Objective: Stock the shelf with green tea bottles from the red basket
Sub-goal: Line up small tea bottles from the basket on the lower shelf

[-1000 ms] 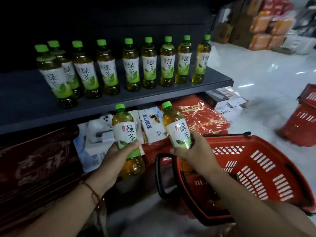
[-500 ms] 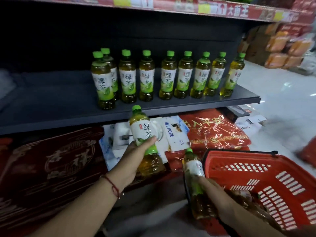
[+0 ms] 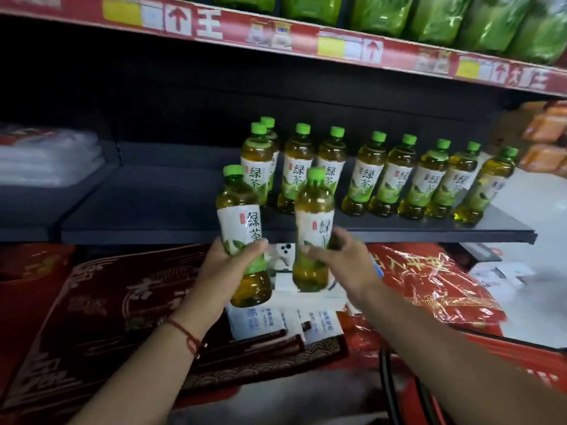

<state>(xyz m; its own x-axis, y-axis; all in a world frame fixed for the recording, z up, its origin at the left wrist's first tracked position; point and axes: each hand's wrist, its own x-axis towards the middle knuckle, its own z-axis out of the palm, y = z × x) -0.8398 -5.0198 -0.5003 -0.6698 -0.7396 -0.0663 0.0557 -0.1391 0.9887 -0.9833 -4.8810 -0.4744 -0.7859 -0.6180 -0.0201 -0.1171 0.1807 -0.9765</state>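
The person's left hand (image 3: 228,266) grips a clear plastic bottle of amber green tea with a green cap and a white-and-green label (image 3: 242,237), fingers wrapped round its lower label while the thumb presses the front. The bottle stands nearly upright, tilted a little to the left, in front of the edge of the dark grey metal shelf (image 3: 159,207). The right hand (image 3: 340,260) holds a second green-capped tea bottle (image 3: 313,228) just beside the first, fingers and thumb curled round its middle; this one is slightly blurred and its cap rises in front of the shelf's front lip. The two held bottles are close together but apart.

On the shelf behind them stands a row of matching green tea bottles (image 3: 395,176), running from the centre towards the right end, with one more bottle tucked behind the leftmost. The left part of the shelf board is bare.

A red thread bracelet (image 3: 187,335) circles the left wrist. Below the shelf lie dark red patterned gift boxes (image 3: 101,305), white packets with blue print (image 3: 260,320) and shiny red wrapped packages (image 3: 429,280). The red plastic basket (image 3: 521,360) shows only as a rim and black handle at the lower right. Green packages (image 3: 429,13) sit on the shelf above, over a red price strip (image 3: 276,35).
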